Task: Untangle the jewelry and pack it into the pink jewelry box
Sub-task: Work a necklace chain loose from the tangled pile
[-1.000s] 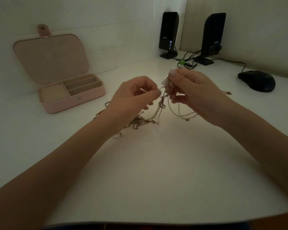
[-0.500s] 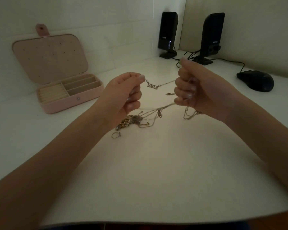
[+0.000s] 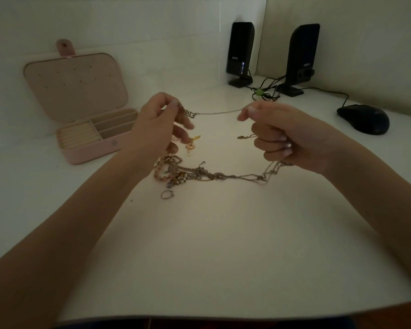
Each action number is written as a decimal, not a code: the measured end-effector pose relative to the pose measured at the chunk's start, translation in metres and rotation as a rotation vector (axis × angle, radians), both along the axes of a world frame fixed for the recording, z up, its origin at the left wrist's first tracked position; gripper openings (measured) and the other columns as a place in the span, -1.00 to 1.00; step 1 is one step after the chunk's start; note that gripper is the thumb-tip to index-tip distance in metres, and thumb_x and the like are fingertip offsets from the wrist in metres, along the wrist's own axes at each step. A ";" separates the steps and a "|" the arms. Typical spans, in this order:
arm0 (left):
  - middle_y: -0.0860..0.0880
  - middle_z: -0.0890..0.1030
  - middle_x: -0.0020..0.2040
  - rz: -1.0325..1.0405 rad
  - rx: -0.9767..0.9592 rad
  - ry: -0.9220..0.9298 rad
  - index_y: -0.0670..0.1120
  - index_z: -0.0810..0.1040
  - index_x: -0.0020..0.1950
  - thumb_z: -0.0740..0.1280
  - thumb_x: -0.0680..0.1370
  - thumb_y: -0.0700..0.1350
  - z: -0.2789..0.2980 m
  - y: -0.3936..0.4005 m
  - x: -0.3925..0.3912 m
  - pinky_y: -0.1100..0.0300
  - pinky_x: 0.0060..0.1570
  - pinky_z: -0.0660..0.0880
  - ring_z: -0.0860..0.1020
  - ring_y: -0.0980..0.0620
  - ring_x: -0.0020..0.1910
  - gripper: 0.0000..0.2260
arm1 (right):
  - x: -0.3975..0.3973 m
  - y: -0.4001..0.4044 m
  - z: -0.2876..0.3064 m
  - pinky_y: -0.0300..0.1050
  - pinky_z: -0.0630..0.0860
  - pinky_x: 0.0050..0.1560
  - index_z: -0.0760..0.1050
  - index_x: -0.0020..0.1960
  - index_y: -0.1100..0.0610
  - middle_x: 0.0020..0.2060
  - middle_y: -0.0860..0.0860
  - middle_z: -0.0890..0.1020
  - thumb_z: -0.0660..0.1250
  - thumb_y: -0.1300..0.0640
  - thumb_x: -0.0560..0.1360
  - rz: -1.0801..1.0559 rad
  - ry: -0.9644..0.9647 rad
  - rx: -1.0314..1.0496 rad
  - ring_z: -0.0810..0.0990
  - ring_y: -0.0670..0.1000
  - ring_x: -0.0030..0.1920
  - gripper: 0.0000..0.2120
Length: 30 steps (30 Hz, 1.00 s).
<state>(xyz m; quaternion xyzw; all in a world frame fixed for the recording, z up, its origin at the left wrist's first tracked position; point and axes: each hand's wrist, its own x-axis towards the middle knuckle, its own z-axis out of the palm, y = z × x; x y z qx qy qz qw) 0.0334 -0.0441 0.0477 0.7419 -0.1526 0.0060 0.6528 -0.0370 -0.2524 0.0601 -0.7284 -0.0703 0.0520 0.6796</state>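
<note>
Above the white bench [image 3: 223,245], both hands are raised with a thin silver chain [image 3: 220,112] stretched between them. Left hand [image 3: 157,124]: thumb and index pinch the chain right at its letter pendant [image 3: 190,114], other fingers [image 3: 184,124] loosely spread below. Right hand [image 3: 287,134]: thumb and index pinch the chain's other end, remaining fingers curled into the palm around more chain strands; a clasp end [image 3: 243,137] sticks out left of the fist. Strands hang from under the right fist and run left along the bench into the tangled jewelry pile [image 3: 185,173], which lies just below the left hand. Pile has pink beads, a rhinestone piece and several chains, knot not resolved. A small gold charm piece [image 3: 192,144] hangs or lies at the left fingertips, cannot tell which. A lone ring [image 3: 167,194] lies on the bench just in front of the pile, apart from it.

Pink jewelry box [image 3: 93,148] sits open far left on the bench, well apart from the pile, lid upright against the wall, ring rolls and divider compartments visible inside, with no jewelry seen in them.

Back right: two black speakers [image 3: 241,51] with cables [image 3: 266,91], and a black mouse [image 3: 363,118] near the right edge.
</note>
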 end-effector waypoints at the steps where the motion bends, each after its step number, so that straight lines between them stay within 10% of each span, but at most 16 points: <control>1: 0.05 0.64 -0.35 -0.031 -0.076 0.032 -0.06 0.38 -0.15 0.06 0.69 -0.14 0.002 0.000 -0.001 0.27 -0.55 0.42 0.57 0.06 -0.42 -0.76 | 0.001 0.000 -0.001 -0.28 0.13 -0.55 0.56 -0.09 0.06 -0.48 -0.03 0.15 0.30 -0.03 0.44 0.014 -0.015 -0.057 0.10 -0.07 -0.49 -0.82; 9: -0.08 0.70 -0.23 -0.111 -0.254 0.137 -0.14 0.42 -0.14 0.09 0.68 -0.17 0.004 -0.005 -0.006 0.27 -0.43 0.56 0.69 -0.04 -0.26 -0.77 | 0.005 0.008 -0.014 -0.20 0.51 0.03 0.61 -0.13 0.04 -0.32 -0.07 0.64 0.32 -0.15 0.38 0.040 -0.140 -0.487 0.60 -0.07 -0.25 -0.73; 19: -0.09 0.66 -0.34 -0.214 -0.003 0.139 -0.18 0.42 -0.07 0.14 0.66 -0.18 -0.010 -0.021 -0.021 0.20 -0.31 0.61 0.69 -0.05 -0.27 -0.84 | 0.021 0.038 -0.030 -0.35 0.47 -0.30 0.51 -0.09 0.03 -0.23 -0.10 0.58 0.46 -0.01 0.43 -0.306 -0.416 -0.554 0.54 -0.13 -0.29 -0.82; 30: 0.04 0.58 -0.39 -0.342 0.196 -0.066 -0.09 0.41 -0.09 0.12 0.66 -0.16 -0.010 -0.018 -0.020 0.20 -0.30 0.43 0.46 0.11 -0.44 -0.84 | 0.021 0.023 0.003 -0.13 0.61 -0.16 0.53 -0.11 0.13 -0.23 0.01 0.68 0.39 0.19 0.51 -0.380 -0.439 -0.416 0.67 -0.05 -0.24 -0.95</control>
